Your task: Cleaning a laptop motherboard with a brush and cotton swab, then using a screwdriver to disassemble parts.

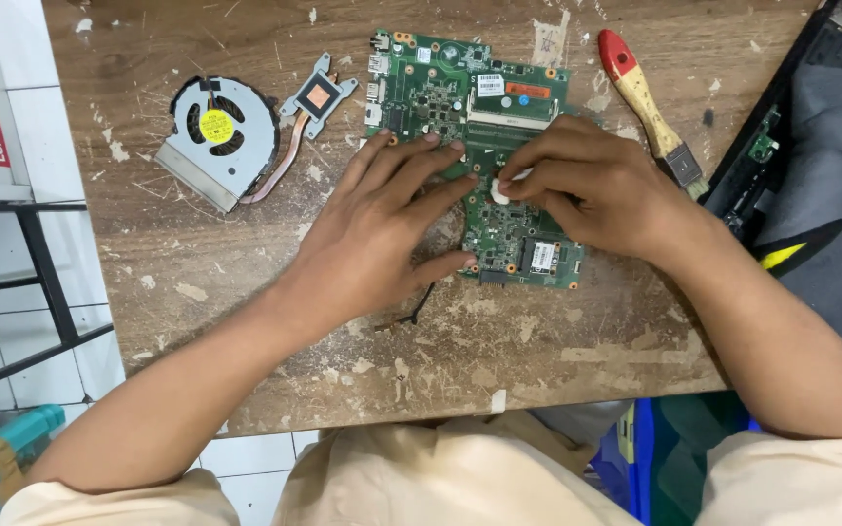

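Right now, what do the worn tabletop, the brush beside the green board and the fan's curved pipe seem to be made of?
Worn tabletop: likely wood or laminate, grain showing, flaking pale patches. Brush: pale wooden handle, glossy red tip, dark metal band. Curved pipe: probably copper, reddish-brown sheen.

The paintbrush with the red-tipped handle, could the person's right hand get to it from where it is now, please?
Probably yes. The paintbrush lies flat on the wooden table just beyond the right hand, with nothing between them. The hand is pinching a small white piece over the green circuit board, so it would first have to let go.
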